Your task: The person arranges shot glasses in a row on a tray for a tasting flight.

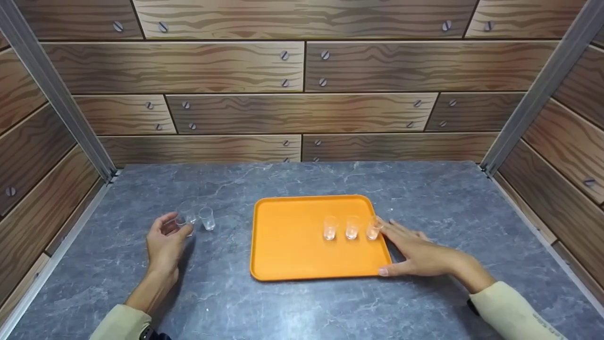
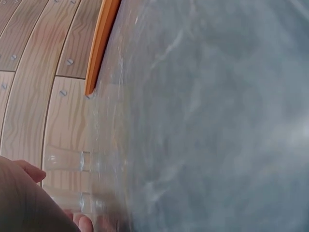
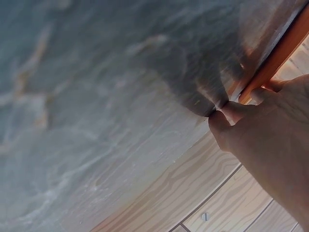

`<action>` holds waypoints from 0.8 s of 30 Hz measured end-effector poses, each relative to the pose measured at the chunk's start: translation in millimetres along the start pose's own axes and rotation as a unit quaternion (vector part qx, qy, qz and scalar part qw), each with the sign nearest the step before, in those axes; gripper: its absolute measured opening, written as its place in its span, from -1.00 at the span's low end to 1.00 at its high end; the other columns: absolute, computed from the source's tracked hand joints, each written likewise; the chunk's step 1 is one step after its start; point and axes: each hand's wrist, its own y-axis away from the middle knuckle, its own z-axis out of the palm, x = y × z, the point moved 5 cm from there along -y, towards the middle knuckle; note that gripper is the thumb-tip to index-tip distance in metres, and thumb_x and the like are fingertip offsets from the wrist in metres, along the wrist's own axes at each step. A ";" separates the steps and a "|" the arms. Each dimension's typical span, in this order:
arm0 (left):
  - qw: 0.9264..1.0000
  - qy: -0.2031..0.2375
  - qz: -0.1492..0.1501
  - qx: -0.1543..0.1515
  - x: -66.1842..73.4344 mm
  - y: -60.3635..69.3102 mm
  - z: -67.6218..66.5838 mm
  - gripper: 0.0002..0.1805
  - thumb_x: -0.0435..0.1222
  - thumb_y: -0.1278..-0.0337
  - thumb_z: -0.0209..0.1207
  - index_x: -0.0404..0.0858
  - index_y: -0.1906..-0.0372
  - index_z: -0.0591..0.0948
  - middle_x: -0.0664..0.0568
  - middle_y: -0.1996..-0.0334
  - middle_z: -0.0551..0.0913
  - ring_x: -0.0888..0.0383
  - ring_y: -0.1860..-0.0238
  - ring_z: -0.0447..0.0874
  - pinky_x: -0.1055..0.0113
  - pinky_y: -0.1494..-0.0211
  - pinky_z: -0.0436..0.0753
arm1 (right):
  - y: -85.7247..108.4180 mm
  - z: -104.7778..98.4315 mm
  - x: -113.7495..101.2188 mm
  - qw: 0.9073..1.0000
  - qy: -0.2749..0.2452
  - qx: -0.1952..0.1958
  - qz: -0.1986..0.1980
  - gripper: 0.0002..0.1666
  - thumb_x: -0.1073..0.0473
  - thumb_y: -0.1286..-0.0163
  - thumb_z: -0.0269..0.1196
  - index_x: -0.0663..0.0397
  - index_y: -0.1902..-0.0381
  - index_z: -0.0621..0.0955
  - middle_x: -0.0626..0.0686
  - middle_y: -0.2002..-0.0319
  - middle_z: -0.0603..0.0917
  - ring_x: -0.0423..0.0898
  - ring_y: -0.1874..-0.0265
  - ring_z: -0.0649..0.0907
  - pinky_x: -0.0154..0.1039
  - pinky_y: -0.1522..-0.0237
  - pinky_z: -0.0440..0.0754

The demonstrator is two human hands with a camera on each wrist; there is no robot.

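My left hand reaches around a clear shot glass on the left of the table, thumb on one side and fingers on the other. In the left wrist view, the thumb looks apart from that glass. A second shot glass stands just to its right. The orange tray carries three more shot glasses: one left, one middle and one right. My right hand rests with extended fingers along the tray's right edge, its thumb by the near corner.
The table has a grey marbled top. Wood-patterned panels form the back and side walls, with a metal post at the left rear corner and another post at the right.
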 end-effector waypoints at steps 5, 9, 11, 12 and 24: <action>1.000 -0.008 0.003 0.007 -0.8 -3.0 1.9 -0.41 -0.52 -0.30 0.25 -0.50 -0.41 0.42 -0.25 -0.22 0.50 0.06 -0.11 0.48 0.56 0.06 0.62 | -0.4 -0.2 0.5 1.000 0.002 -0.002 0.001 0.31 -0.44 -0.44 0.38 0.09 -0.79 0.05 0.17 -0.77 -0.07 0.39 -0.69 -0.07 0.73 -0.42 -0.18; 1.000 -0.021 0.006 0.020 -1.8 -4.4 1.6 -0.48 -0.49 -0.28 0.28 -0.49 -0.32 0.49 -0.18 -0.11 0.57 0.19 0.04 0.53 0.53 0.13 0.62 | 0.2 0.0 1.0 1.000 0.003 -0.003 0.002 0.32 -0.45 -0.44 0.38 0.08 -0.79 0.04 0.17 -0.78 -0.08 0.39 -0.69 -0.08 0.74 -0.41 -0.20; 0.999 -0.025 0.012 0.029 -2.2 -4.6 0.4 -0.52 -0.48 -0.26 0.31 -0.47 -0.26 0.53 -0.11 -0.01 0.62 0.25 0.12 0.57 0.52 0.16 0.62 | 0.5 -0.2 0.8 1.000 0.002 -0.002 0.003 0.32 -0.45 -0.44 0.38 0.08 -0.79 0.04 0.17 -0.77 -0.08 0.39 -0.69 -0.08 0.74 -0.40 -0.21; 0.999 -0.025 0.015 0.033 -2.1 -4.7 -0.3 -0.54 -0.48 -0.25 0.31 -0.47 -0.23 0.54 -0.08 0.04 0.64 0.27 0.15 0.58 0.52 0.18 0.61 | 0.8 -0.4 0.6 1.000 0.001 -0.002 0.004 0.32 -0.45 -0.44 0.38 0.07 -0.80 0.04 0.17 -0.77 -0.08 0.39 -0.69 -0.08 0.74 -0.40 -0.21; 0.998 -0.040 0.023 0.036 -4.6 -1.4 -7.6 -0.65 -0.43 -0.27 0.41 -0.45 -0.08 0.60 0.13 0.27 0.73 0.36 0.29 0.63 0.52 0.28 0.59 | 0.4 -0.2 0.1 1.000 -0.001 0.001 0.004 0.33 -0.45 -0.43 0.39 0.09 -0.79 0.03 0.20 -0.77 -0.06 0.40 -0.69 -0.09 0.71 -0.43 -0.20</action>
